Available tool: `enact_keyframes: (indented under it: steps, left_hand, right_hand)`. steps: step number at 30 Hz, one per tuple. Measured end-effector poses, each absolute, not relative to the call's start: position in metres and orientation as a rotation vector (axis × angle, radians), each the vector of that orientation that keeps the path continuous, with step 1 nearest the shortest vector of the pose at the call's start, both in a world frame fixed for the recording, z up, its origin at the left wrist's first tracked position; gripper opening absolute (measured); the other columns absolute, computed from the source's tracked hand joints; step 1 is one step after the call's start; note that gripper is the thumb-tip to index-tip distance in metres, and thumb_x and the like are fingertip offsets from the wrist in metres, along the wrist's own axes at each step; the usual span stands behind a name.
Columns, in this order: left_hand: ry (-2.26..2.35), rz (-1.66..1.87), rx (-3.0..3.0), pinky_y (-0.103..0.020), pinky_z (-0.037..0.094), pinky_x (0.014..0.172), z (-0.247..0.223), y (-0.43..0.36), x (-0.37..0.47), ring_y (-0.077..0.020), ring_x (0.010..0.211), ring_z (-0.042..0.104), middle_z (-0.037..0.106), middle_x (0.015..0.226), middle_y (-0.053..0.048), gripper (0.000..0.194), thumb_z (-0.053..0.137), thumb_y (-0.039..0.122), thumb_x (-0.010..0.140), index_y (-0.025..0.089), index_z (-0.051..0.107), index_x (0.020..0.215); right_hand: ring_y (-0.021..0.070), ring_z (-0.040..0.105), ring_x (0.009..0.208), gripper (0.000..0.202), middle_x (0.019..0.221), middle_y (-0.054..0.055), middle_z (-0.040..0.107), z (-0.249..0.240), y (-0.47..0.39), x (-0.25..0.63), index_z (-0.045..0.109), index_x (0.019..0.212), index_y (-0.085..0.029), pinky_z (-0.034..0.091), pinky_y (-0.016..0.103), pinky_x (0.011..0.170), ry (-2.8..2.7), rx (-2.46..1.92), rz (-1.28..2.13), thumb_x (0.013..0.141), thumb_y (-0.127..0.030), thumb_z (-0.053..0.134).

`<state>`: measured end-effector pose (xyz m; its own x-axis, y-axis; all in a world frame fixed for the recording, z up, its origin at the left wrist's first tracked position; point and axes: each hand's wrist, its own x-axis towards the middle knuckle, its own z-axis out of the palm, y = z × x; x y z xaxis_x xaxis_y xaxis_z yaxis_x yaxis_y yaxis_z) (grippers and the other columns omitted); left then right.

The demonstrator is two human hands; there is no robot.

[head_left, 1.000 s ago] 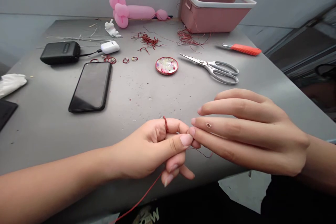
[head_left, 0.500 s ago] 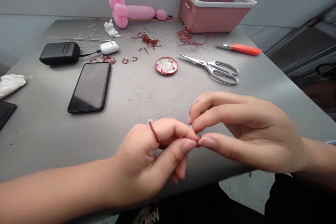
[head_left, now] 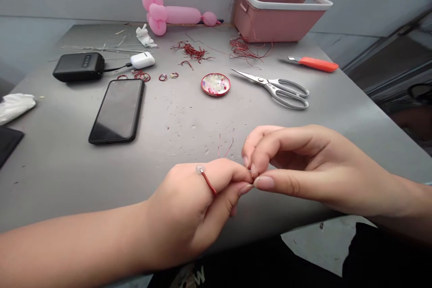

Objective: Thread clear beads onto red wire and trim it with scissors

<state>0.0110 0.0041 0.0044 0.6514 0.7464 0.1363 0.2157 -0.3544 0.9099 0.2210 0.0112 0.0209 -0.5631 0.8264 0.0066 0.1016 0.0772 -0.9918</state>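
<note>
My left hand (head_left: 199, 202) pinches thin red cord between thumb and index finger; two fine ends of the cord (head_left: 231, 147) stick up behind its knuckles. A red cord ring (head_left: 209, 183) with a pale bead sits round the base of my left index finger. My right hand (head_left: 310, 166) meets the left fingertips, its thumb and index finger closed at the same spot. What lies between the right fingertips is mostly hidden. Beyond the hands stands a round red-rimmed dish (head_left: 215, 84) of small beads, with grey-handled scissors (head_left: 273, 87) to its right.
A phone (head_left: 117, 110), a black power bank (head_left: 79, 67) and a white case (head_left: 142, 60) lie at left. Red cord piles (head_left: 193, 51), small rings (head_left: 163, 77), a pink balloon (head_left: 182, 15), a pink basket (head_left: 270, 22) and an orange cutter (head_left: 318, 64) are farther back.
My left hand has turned, bringing the ring's bead into view, and cord ends now rise behind it. My right fingers have curled in closer to the left fingertips.
</note>
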Motion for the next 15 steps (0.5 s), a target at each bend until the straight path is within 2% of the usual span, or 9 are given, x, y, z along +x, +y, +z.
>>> enact_keyframes:
  steps: [4,10,13,15]
  left_hand:
    - [0.658,0.618,1.649,-0.017,0.041,0.052,0.0055,0.0044,0.0111,-0.0078,0.050,0.051,0.056,0.057,0.005,0.014,0.046,0.021,0.097,0.020,0.054,0.085]
    - [0.550,0.555,1.289,-0.018,0.045,0.052,0.0016,0.0059,0.0135,-0.0079,0.049,0.049,0.052,0.058,0.004,0.013,0.045,0.026,0.098,0.019,0.052,0.088]
    - [0.538,0.557,1.238,-0.019,0.047,0.055,-0.0022,0.0062,0.0144,-0.0080,0.050,0.050,0.052,0.058,0.005,0.014,0.046,0.027,0.098,0.019,0.052,0.088]
    - [0.576,0.535,1.231,-0.021,0.048,0.056,-0.0041,0.0053,0.0142,-0.0084,0.051,0.051,0.052,0.058,0.005,0.016,0.045,0.031,0.099,0.020,0.051,0.089]
  right_hand:
    - [0.0105,0.066,0.082,0.008,0.085,0.001,0.064,0.0209,0.0110,0.2204,0.065,0.082,-0.017,0.056,0.021,0.075,-1.603,-0.871,1.734,0.085,-0.010,0.067]
    - [0.0099,0.064,0.078,0.008,0.081,0.000,0.062,0.0183,0.0098,0.2190,0.061,0.082,-0.017,0.054,0.022,0.072,-1.542,-0.804,1.788,0.089,-0.017,0.064]
    - [0.0094,0.060,0.075,0.009,0.081,0.000,0.061,0.0165,0.0081,0.2184,0.061,0.081,-0.018,0.051,0.022,0.068,-1.621,-0.901,1.655,0.089,-0.018,0.065]
    - [0.0102,0.058,0.076,0.009,0.082,0.000,0.060,0.0153,0.0063,0.2178,0.061,0.080,-0.018,0.050,0.024,0.070,-1.713,-0.958,1.438,0.087,-0.018,0.066]
